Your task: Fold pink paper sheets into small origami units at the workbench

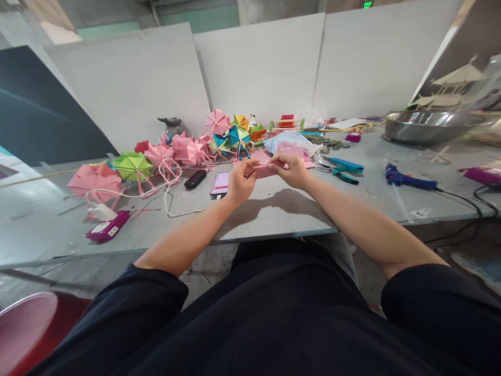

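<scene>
Both of my hands meet over the middle of the grey table, pinching a piece of pink paper between them. My left hand is closed on the paper's left edge, thumb and fingers together. On the other side my right hand grips it with thumb and forefinger. More pink sheets lie flat just behind the hands, partly hidden by them. A clear plastic bag rests on the far side of those sheets. Beside my left wrist is a phone with a lit screen.
Folded-paper umbrella shapes, such as a green one and a pink one, crowd the left. Pliers, a blue glue gun and a steel basin stand right. A white cable trails from a purple power strip.
</scene>
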A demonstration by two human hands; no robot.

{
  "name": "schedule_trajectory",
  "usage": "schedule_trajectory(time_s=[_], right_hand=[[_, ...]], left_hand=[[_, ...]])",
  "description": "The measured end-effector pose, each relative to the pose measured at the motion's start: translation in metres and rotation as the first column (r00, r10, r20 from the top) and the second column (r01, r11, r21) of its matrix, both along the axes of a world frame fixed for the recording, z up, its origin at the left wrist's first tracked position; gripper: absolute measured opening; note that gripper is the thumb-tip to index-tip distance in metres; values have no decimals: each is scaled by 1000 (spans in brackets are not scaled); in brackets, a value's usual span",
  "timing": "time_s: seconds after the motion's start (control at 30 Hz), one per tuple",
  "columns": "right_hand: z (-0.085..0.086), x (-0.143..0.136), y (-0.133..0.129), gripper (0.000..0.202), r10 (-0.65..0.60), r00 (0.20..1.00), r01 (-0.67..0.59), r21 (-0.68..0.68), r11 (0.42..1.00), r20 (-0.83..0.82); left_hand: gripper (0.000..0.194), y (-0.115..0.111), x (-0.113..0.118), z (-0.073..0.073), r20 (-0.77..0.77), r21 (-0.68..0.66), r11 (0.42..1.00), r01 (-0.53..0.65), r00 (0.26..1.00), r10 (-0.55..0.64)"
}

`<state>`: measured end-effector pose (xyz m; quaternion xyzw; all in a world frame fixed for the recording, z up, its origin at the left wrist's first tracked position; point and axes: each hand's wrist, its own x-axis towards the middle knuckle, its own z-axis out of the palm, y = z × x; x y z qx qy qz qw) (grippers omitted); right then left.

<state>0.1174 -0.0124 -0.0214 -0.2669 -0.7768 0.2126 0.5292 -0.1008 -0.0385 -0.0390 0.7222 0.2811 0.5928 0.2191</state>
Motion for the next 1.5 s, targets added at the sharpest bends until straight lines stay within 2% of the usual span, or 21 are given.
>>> schedule_trajectory(time_s=[0.23, 0.47, 0.6, 0.77, 0.97, 1.3, 1.4, 1.5], right_hand=[[-2, -3, -2, 41, -28, 1000, 28, 44, 999, -7], [-2, -5, -7, 32, -18, 999, 13, 125, 992, 39], [-1, -6, -9, 25, -17, 995, 4, 125, 992, 99], [-2, -7, -10, 24, -69, 992, 53, 158, 986, 103], [-4, -9, -5, 25, -110, 984, 66, 291, 954, 140], [-4, 4, 14, 12, -207, 967, 149, 331, 932, 149], [-3, 5, 16, 12, -190, 970, 134, 320, 938, 151], [-4, 5, 17, 16, -122, 986, 86, 277, 957, 114]], left_hand=[[20, 2, 2, -2, -73, -17, 998, -68, 995, 67], [14, -1, 1, -1, -102, 19, 993, -120, 987, 121], [13, -3, 1, -1, -139, 39, 988, -151, 978, 155], [11, -8, 3, 2, -204, 84, 980, -181, 960, 194], [9, -8, 1, 8, -236, 117, 956, -269, 927, 290], [14, 5, -3, 8, -122, 15, 963, -270, 955, 270], [16, 8, -4, 6, -108, -9, 970, -243, 965, 240], [17, 10, -7, 5, -103, -14, 976, -218, 971, 215]])
